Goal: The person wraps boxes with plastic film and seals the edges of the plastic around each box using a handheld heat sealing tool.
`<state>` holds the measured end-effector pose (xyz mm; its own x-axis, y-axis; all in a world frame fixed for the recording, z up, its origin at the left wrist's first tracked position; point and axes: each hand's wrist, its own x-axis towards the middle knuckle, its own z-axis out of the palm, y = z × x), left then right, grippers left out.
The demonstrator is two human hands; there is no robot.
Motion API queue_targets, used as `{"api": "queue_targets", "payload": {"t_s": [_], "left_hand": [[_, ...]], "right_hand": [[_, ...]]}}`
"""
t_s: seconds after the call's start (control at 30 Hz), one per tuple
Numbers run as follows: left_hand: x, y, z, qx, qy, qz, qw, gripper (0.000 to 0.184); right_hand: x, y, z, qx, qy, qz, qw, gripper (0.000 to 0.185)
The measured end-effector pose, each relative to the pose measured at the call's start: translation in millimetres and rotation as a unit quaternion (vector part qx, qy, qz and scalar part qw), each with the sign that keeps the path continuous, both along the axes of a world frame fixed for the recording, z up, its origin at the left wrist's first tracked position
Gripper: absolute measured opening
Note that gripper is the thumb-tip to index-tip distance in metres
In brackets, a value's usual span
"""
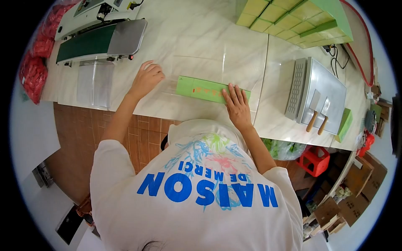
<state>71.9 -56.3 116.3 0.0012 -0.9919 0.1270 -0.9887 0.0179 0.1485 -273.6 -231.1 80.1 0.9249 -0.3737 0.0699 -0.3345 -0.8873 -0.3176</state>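
Observation:
A long green box (201, 89) with orange print lies on a sheet of clear plastic film (201, 65) near the front edge of the marble-patterned table. My right hand (238, 106) rests on the box's right end, palm down with its fingers stretched out. My left hand (146, 79) is to the left of the box, apart from it, with the fingers loosely curled and spread and nothing seen in them. More clear plastic sheets (95, 83) lie at the table's left front.
A machine with a green belt (86, 44) stands at the back left beside red bags (33, 77). Stacked green boxes (293, 21) are at the back right. A metal hot plate (324, 92) carries two wooden-handled scrapers (315, 111). A red stool (314, 161) is below.

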Motion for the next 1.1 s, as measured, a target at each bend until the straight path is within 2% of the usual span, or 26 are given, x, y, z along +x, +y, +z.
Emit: {"api": "queue_targets", "payload": {"t_s": [0.03, 0.1, 0.13, 0.2, 0.27, 0.33, 0.4, 0.53, 0.6, 0.63, 0.7, 0.73, 0.77, 0.8, 0.93, 1.0, 1.1], "left_hand": [[7, 9, -2, 0.000, 0.001, 0.000, 1.000, 0.007], [15, 20, -5, -0.052, -0.019, 0.120, 0.991, 0.011], [12, 20, -6, -0.053, -0.017, 0.118, 0.991, 0.011], [-1, 17, -4, -0.128, 0.000, 0.226, 0.966, 0.024], [-31, 2, -6, -0.073, 0.103, 0.153, 0.980, 0.037], [-76, -11, -16, -0.076, 0.163, 0.072, 0.981, 0.045], [-111, -22, -21, -0.026, 0.156, 0.013, 0.987, 0.053], [-148, -28, -43, -0.041, 0.135, 0.032, 0.989, 0.055], [-157, -27, -49, -0.071, 0.130, 0.069, 0.987, 0.051], [-161, -26, -48, -0.067, 0.131, 0.073, 0.986, 0.051], [-168, -26, -44, -0.072, 0.113, 0.081, 0.988, 0.047], [-172, -25, -43, -0.070, 0.112, 0.083, 0.988, 0.047], [-175, -26, -43, -0.075, 0.116, 0.091, 0.986, 0.047], [-177, -26, -43, -0.081, 0.120, 0.098, 0.985, 0.047], [-179, -26, -47, -0.090, 0.105, 0.108, 0.984, 0.047], [-180, -26, -48, -0.082, 0.106, 0.109, 0.985, 0.047], [-180, -26, -49, -0.101, 0.110, 0.108, 0.983, 0.047]], "right_hand": [[0, 0, 0, 0.000, 0.001, 0.000, 1.000, 0.064], [-2, 0, 1, 0.001, -0.003, -0.001, 1.000, 0.062], [-2, 0, 2, 0.000, -0.002, -0.003, 1.000, 0.062], [-1, 1, 2, -0.005, -0.007, -0.002, 1.000, 0.060], [-1, 2, 4, -0.003, -0.003, -0.004, 1.000, 0.060], [1, 2, 4, -0.002, -0.001, -0.003, 1.000, 0.060], [0, 3, 1, 0.016, -0.022, -0.013, 1.000, 0.060], [-6, 8, 2, 0.034, -0.037, -0.035, 0.998, 0.061], [-14, 9, 5, 0.051, -0.110, -0.124, 0.985, 0.060], [-17, 9, -1, 0.055, -0.108, -0.121, 0.985, 0.060], [-19, 4, -10, 0.058, -0.185, -0.372, 0.908, 0.059], [-19, -1, -10, 0.060, -0.184, -0.371, 0.908, 0.059], [-19, -7, -9, 0.230, -0.206, -0.447, 0.840, 0.055], [-19, -11, -7, 0.390, -0.221, -0.506, 0.737, 0.052], [-30, -21, -17, 0.448, -0.179, -0.481, 0.732, 0.041], [-31, -23, -21, 0.472, -0.253, -0.479, 0.695, 0.031], [-31, -24, -20, 0.465, -0.257, -0.472, 0.704, 0.026]]}}
